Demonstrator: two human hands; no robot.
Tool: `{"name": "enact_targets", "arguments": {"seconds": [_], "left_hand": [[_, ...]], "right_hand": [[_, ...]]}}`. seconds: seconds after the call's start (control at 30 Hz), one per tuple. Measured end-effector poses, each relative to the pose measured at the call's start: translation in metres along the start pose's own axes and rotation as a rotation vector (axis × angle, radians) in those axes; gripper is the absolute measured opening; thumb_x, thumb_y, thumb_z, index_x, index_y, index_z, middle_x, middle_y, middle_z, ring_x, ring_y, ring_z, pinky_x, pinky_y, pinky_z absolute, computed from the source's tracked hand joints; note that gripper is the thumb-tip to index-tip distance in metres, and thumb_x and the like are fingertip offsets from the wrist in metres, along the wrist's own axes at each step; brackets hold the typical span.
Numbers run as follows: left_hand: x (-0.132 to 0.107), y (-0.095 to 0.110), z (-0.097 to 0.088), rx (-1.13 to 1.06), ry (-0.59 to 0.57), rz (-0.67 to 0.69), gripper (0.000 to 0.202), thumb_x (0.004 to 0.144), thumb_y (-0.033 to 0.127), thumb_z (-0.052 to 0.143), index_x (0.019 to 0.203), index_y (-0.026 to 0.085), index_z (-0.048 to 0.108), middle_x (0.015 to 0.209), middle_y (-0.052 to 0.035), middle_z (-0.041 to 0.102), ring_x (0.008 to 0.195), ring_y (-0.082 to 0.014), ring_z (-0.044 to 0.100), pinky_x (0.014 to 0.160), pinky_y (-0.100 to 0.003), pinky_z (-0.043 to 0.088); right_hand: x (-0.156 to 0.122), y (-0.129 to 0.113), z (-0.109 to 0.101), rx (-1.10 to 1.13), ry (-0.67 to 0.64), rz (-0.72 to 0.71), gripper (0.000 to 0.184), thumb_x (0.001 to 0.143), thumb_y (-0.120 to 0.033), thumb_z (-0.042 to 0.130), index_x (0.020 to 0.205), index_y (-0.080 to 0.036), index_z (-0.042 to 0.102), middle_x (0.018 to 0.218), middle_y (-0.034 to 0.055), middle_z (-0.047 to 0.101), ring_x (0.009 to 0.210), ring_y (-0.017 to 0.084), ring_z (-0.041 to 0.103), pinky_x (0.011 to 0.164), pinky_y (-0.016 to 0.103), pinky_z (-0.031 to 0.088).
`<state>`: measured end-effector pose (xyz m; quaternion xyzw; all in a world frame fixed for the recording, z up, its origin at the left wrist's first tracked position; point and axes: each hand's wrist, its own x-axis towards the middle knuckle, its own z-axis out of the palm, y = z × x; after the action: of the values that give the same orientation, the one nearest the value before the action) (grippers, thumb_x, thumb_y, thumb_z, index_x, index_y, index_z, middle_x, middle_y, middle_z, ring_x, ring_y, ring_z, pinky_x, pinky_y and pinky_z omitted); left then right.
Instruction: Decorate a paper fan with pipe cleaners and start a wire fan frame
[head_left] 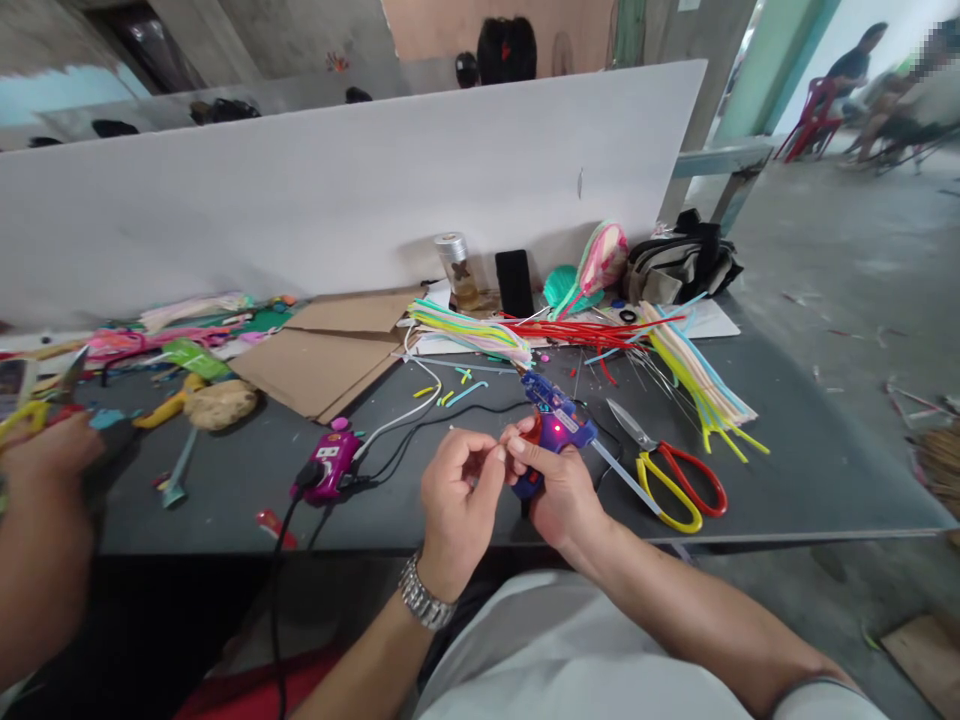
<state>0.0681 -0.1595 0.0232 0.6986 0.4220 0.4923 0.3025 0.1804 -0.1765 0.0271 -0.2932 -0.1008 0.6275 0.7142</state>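
My right hand (562, 490) is closed around the handle of a blue hot glue gun (561, 422) with a small red light lit. A pale glue stick (622, 474) juts from its back end, and its nozzle points away from me. My left hand (459, 495), with a metal watch on the wrist, is pinched, its fingertips meeting those of my right hand. What lies in that pinch is too small to make out. To the right, scissors (667, 468) with one red and one yellow handle lie on the grey table (420, 515).
A magenta power adapter (330, 466) with cables sits left of my hands. Bundled pipe cleaners (476, 330), cardboard (330, 350), a phone (514, 283), a bottle (457, 270) and a bag (682, 262) lie behind. At far left, a co-worker's hand (49, 450) holds scissors.
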Motion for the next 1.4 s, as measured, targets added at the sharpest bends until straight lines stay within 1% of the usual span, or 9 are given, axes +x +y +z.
{"name": "enact_targets", "arguments": {"seconds": [0.23, 0.47, 0.6, 0.7, 0.8, 0.9, 1.1, 1.27, 1.4], "left_hand": [[0.002, 0.001, 0.002, -0.055, -0.015, -0.113, 0.015, 0.095, 0.03, 0.065, 0.082, 0.021, 0.062, 0.076, -0.0003, 0.066, 0.064, -0.0143, 0.065, 0.062, -0.025, 0.054], [0.004, 0.002, 0.005, -0.09, -0.01, -0.114, 0.017, 0.094, 0.031, 0.065, 0.081, 0.021, 0.062, 0.075, -0.0005, 0.067, 0.064, -0.0145, 0.064, 0.061, -0.025, 0.054], [0.005, 0.005, 0.006, -0.104, -0.003, -0.126, 0.018, 0.092, 0.033, 0.067, 0.08, 0.021, 0.062, 0.074, -0.0008, 0.069, 0.064, -0.0148, 0.065, 0.062, -0.025, 0.054], [0.006, 0.006, 0.006, -0.121, -0.011, -0.159, 0.017, 0.091, 0.032, 0.067, 0.079, 0.02, 0.063, 0.071, -0.0006, 0.07, 0.062, -0.0142, 0.064, 0.06, -0.024, 0.052], [0.009, 0.009, 0.005, -0.173, -0.063, -0.225, 0.018, 0.09, 0.032, 0.068, 0.077, 0.02, 0.064, 0.069, -0.0007, 0.07, 0.062, -0.0139, 0.063, 0.061, -0.024, 0.052], [0.012, 0.011, 0.002, -0.248, -0.132, -0.299, 0.021, 0.088, 0.036, 0.069, 0.076, 0.019, 0.066, 0.068, -0.0007, 0.069, 0.061, -0.0133, 0.06, 0.058, -0.024, 0.049], [0.008, 0.008, -0.004, -0.386, -0.247, -0.53, 0.026, 0.082, 0.042, 0.076, 0.087, 0.017, 0.07, 0.07, -0.0002, 0.066, 0.059, -0.012, 0.056, 0.052, -0.022, 0.044], [0.002, 0.002, -0.011, -0.511, -0.291, -0.627, 0.027, 0.082, 0.043, 0.076, 0.082, 0.017, 0.067, 0.066, 0.001, 0.06, 0.056, -0.0105, 0.053, 0.052, -0.023, 0.04], [-0.002, -0.004, -0.016, -0.608, -0.319, -0.751, 0.026, 0.077, 0.039, 0.08, 0.076, 0.016, 0.066, 0.067, 0.0009, 0.058, 0.055, -0.0089, 0.051, 0.051, -0.022, 0.036]], "right_hand": [[0.002, 0.001, -0.002, -0.019, -0.019, -0.029, 0.037, 0.057, -0.024, 0.093, 0.079, -0.019, 0.063, 0.064, -0.0042, 0.061, 0.055, 0.009, 0.046, 0.053, 0.023, 0.041], [0.002, 0.0, -0.001, -0.042, -0.019, -0.056, 0.034, 0.057, -0.023, 0.091, 0.076, -0.019, 0.063, 0.065, -0.0045, 0.06, 0.055, 0.009, 0.045, 0.054, 0.024, 0.04], [0.003, 0.0, -0.001, -0.051, -0.015, -0.071, 0.033, 0.058, -0.022, 0.09, 0.078, -0.019, 0.064, 0.067, -0.0043, 0.062, 0.056, 0.009, 0.046, 0.054, 0.025, 0.04], [0.004, 0.001, -0.001, -0.054, -0.012, -0.094, 0.032, 0.058, -0.021, 0.088, 0.079, -0.02, 0.064, 0.067, -0.0047, 0.063, 0.056, 0.01, 0.047, 0.055, 0.025, 0.04], [0.007, 0.0, -0.003, -0.061, -0.016, -0.121, 0.031, 0.059, -0.02, 0.087, 0.079, -0.02, 0.063, 0.064, -0.0057, 0.062, 0.056, 0.01, 0.048, 0.056, 0.025, 0.039], [0.009, -0.001, -0.004, -0.076, -0.005, -0.127, 0.029, 0.06, -0.019, 0.086, 0.078, -0.021, 0.064, 0.066, -0.0058, 0.063, 0.056, 0.01, 0.047, 0.057, 0.026, 0.039], [0.012, -0.006, -0.009, -0.122, 0.046, -0.142, 0.03, 0.059, -0.019, 0.086, 0.079, -0.022, 0.064, 0.069, -0.0055, 0.064, 0.055, 0.009, 0.047, 0.057, 0.027, 0.04], [0.015, -0.011, -0.012, -0.127, 0.067, -0.15, 0.034, 0.058, -0.018, 0.087, 0.082, -0.021, 0.064, 0.073, -0.0052, 0.065, 0.056, 0.008, 0.046, 0.057, 0.026, 0.04], [0.015, -0.014, -0.011, -0.131, 0.081, -0.138, 0.036, 0.055, -0.016, 0.088, 0.08, -0.021, 0.062, 0.073, -0.0058, 0.065, 0.056, 0.007, 0.044, 0.056, 0.025, 0.039]]}}
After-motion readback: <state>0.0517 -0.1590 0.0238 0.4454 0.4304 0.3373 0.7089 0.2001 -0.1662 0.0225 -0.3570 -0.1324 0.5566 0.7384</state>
